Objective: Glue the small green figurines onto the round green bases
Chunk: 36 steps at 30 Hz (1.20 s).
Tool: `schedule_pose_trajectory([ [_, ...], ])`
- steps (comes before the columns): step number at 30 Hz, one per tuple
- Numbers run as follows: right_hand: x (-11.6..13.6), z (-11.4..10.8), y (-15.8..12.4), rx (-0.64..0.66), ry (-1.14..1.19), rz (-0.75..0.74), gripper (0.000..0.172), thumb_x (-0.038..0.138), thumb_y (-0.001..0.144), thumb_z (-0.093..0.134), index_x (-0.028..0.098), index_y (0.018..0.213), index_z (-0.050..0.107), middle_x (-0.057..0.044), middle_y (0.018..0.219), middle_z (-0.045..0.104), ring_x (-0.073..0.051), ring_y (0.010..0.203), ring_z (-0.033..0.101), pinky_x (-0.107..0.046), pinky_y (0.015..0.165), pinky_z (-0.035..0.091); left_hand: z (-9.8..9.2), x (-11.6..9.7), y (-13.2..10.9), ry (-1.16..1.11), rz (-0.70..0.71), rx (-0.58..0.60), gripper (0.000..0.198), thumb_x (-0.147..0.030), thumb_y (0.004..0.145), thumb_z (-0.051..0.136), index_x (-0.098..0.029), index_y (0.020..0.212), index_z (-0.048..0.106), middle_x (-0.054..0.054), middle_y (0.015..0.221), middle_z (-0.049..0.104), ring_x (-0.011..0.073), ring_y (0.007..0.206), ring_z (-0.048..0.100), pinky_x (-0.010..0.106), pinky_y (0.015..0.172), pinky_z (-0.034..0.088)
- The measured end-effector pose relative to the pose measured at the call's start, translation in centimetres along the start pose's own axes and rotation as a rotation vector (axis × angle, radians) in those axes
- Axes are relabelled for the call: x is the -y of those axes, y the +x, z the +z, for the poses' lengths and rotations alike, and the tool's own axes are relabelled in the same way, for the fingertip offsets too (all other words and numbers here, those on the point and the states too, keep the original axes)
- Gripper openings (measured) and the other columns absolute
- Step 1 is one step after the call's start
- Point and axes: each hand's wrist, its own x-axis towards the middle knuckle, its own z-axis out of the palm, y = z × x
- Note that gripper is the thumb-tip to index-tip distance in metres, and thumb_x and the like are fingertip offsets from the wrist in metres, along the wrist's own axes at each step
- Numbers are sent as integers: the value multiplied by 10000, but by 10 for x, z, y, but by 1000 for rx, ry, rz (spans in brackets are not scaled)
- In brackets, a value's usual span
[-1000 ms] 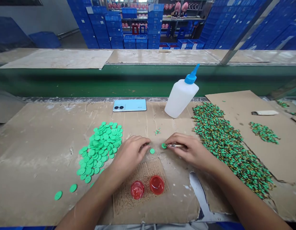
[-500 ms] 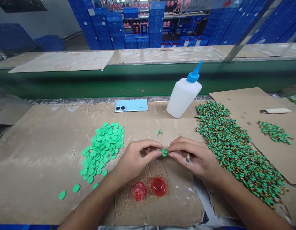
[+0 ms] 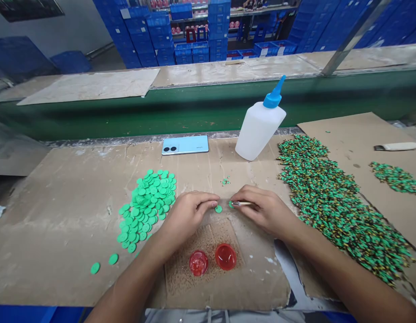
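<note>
My left hand [image 3: 187, 213] rests on the cardboard mat [image 3: 59, 215] with its fingers curled, their tips just left of a loose green disc [image 3: 218, 209]. My right hand [image 3: 264, 208] is closed round a thin stick [image 3: 243, 203], whose tip touches another small green piece [image 3: 231, 204]. A pile of green discs [image 3: 149, 199] lies left of my left hand. A long heap of small green and yellow parts [image 3: 332, 202] stretches to the right of my right hand.
Two red caps [image 3: 212, 260] sit in front of my hands. A white glue bottle [image 3: 260, 125] with a blue nozzle and a light blue phone [image 3: 185, 145] lie further back. A green conveyor [image 3: 194, 107] runs behind. A smaller green heap [image 3: 394, 177] lies far right.
Half a second ago both hands held a green disc pinched between them above the mat. Now they have come down and apart; a disc lies on the mat between them.
</note>
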Motion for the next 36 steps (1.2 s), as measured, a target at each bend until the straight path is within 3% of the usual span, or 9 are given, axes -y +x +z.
schedule_pose_trajectory([
  [7, 5, -2, 3, 23, 57, 41, 134, 194, 985, 606, 211, 1020, 733, -59, 939, 763, -179, 825, 717, -288, 729, 541, 4, 3, 1, 58, 52, 12, 198, -218, 978, 638, -258, 1055, 817, 16, 1109, 827, 228, 1043, 756, 366, 979, 559],
  [13, 10, -12, 7, -42, 92, 89, 170, 183, 994, 551, 203, 971, 718, -61, 890, 749, -174, 771, 707, -273, 693, 535, 6, 6, 2, 156, 118, 10, 193, -179, 977, 657, -254, 1055, 817, 16, 1079, 832, 226, 1017, 761, 359, 966, 564],
  [18, 10, -15, 6, -69, 99, 105, 159, 186, 985, 560, 205, 960, 716, -60, 896, 746, -177, 768, 701, -267, 685, 539, 4, 10, 1, 286, 244, 27, 221, -114, 972, 642, -220, 1072, 808, 36, 1073, 831, 234, 990, 767, 371, 934, 585],
  [24, 9, -17, 5, -54, 103, 141, 158, 181, 989, 563, 195, 997, 720, -64, 928, 745, -173, 804, 703, -257, 691, 539, 3, 16, -2, 416, 415, 49, 296, -58, 977, 584, -205, 1154, 772, 55, 1096, 822, 252, 970, 768, 404, 891, 599],
  [36, 11, -6, 5, 57, 174, 112, 101, 160, 964, 617, 196, 1000, 704, -58, 954, 743, -176, 860, 704, -274, 757, 520, 4, 25, -2, 396, 517, 12, 241, -110, 1016, 569, -184, 1143, 759, 39, 1103, 818, 235, 970, 774, 396, 869, 619],
])
